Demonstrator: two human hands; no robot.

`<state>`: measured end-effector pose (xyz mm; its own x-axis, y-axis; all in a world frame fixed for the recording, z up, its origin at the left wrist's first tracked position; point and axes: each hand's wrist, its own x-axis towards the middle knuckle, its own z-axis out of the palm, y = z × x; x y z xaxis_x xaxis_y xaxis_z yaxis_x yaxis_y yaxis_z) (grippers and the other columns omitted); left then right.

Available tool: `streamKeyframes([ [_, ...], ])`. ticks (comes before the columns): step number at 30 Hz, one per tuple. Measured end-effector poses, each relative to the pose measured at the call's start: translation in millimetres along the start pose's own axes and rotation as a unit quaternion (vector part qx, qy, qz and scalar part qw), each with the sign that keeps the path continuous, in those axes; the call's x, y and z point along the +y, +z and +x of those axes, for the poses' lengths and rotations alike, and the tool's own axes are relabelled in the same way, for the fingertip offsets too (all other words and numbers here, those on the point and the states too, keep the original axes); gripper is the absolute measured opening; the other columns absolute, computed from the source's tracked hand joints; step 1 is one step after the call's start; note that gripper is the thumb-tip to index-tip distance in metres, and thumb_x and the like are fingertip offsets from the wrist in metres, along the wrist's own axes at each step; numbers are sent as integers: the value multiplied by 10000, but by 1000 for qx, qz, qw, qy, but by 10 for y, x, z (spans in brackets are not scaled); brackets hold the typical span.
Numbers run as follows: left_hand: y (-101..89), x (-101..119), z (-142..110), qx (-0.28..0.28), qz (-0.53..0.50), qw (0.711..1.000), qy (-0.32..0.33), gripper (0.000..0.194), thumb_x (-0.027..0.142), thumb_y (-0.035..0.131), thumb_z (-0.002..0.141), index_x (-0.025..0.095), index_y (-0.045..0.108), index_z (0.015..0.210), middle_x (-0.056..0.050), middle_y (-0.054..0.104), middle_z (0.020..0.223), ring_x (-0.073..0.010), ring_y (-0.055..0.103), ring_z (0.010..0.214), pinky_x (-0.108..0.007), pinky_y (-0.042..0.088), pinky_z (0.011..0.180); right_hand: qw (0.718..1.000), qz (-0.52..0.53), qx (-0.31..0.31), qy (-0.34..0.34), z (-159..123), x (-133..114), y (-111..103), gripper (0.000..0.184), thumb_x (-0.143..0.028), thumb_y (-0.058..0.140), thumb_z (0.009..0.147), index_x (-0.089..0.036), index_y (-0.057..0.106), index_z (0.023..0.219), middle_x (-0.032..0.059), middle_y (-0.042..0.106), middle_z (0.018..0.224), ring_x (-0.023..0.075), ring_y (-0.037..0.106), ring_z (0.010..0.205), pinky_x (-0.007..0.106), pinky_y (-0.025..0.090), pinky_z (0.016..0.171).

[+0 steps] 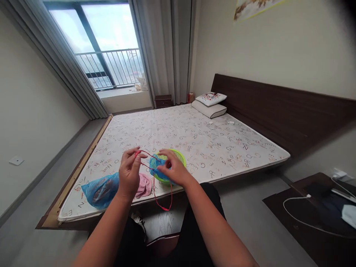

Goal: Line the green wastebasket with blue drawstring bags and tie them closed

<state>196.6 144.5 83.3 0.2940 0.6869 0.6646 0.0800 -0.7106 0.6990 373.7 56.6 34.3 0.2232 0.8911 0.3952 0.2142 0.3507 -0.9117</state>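
My left hand [129,170] is closed, with the red drawstring [147,152] pinched between its fingers. Opposite it, my right hand [175,168] grips the gathered blue plastic bag [154,163], thumb and fingers bent around its side. One loop of the red string hangs down below the bag, past the mattress edge. Just behind the bag is a yellow-green mesh basket [182,158], partly covered by the bag and my right hand. A pink cloth [145,186] lies by my left wrist. Left of that rests a second, filled blue plastic bag [101,191]; its contents cannot be made out.
The mattress [167,129] with printed letters spreads out ahead of me. Two pillows [210,104] are stacked by the dark headboard [264,107]. A dark table [311,215] at right carries a white cable [294,218]. My knees are below the mattress edge.
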Motion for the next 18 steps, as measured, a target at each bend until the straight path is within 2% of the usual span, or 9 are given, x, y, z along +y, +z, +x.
streamKeyframes([
  [3,46,63,-3,6,-22,1000,5,289,375,551,1021,225,783,933,-79,583,1199,-244,566,1288,-412,422,1134,992,-105,-64,15,-108,137,167,648,-409,784,843,-292,536,1430,115,444,1553,190,635,1058,412,537,993],
  [5,70,81,-9,-11,-53,998,-21,301,400,556,1012,218,783,934,-89,576,1262,-252,576,1276,-409,434,1123,993,-107,-39,22,-195,263,308,705,-398,739,888,-294,442,1519,134,460,1545,230,607,1205,428,530,1020],
  [7,86,108,-24,-85,-90,990,-67,334,433,544,1011,211,785,945,-95,639,1207,-247,631,1171,-390,481,1050,995,-95,14,11,-258,362,444,802,-431,752,873,-285,380,1568,160,450,1561,271,574,1293,424,551,982],
  [9,94,159,-53,-188,-114,969,-112,380,469,519,1015,205,784,945,-82,707,1004,-231,669,977,-359,522,918,995,-72,73,0,-276,399,547,782,-483,745,864,-257,431,1544,169,508,1517,292,577,1305,410,565,948],
  [10,95,191,-73,-232,-118,957,-126,402,484,503,1018,205,781,937,-71,714,910,-224,665,894,-347,526,864,994,-59,93,0,-269,391,579,683,-511,708,884,-237,519,1480,166,585,1433,289,612,1253,400,571,927],
  [12,89,247,-132,-285,-116,941,-139,437,500,464,1030,213,777,930,-63,718,850,-221,654,831,-343,522,828,995,-45,93,12,-233,334,601,455,-556,584,946,-208,716,1209,135,729,1117,264,697,1012,379,580,857],
  [14,75,258,-219,-279,-113,943,-140,439,500,443,1035,231,780,956,-73,735,912,-239,666,895,-357,522,874,997,-38,58,31,-192,251,579,440,-570,517,970,-213,774,966,98,736,879,243,694,823,373,579,808],
  [16,63,193,-342,-219,-107,961,-133,389,503,485,1016,249,780,1031,-97,741,1055,-274,664,1043,-392,505,976,998,-26,35,48,-167,177,534,394,-556,563,947,-232,785,965,88,750,915,246,697,852,373,573,837],
  [18,73,54,-492,-121,-100,980,-123,359,501,570,976,265,736,1190,-121,685,1284,-310,596,1246,-435,443,1101,996,-9,49,73,-161,128,488,370,-549,608,921,-245,785,1036,86,757,997,253,700,915,367,566,850],
])
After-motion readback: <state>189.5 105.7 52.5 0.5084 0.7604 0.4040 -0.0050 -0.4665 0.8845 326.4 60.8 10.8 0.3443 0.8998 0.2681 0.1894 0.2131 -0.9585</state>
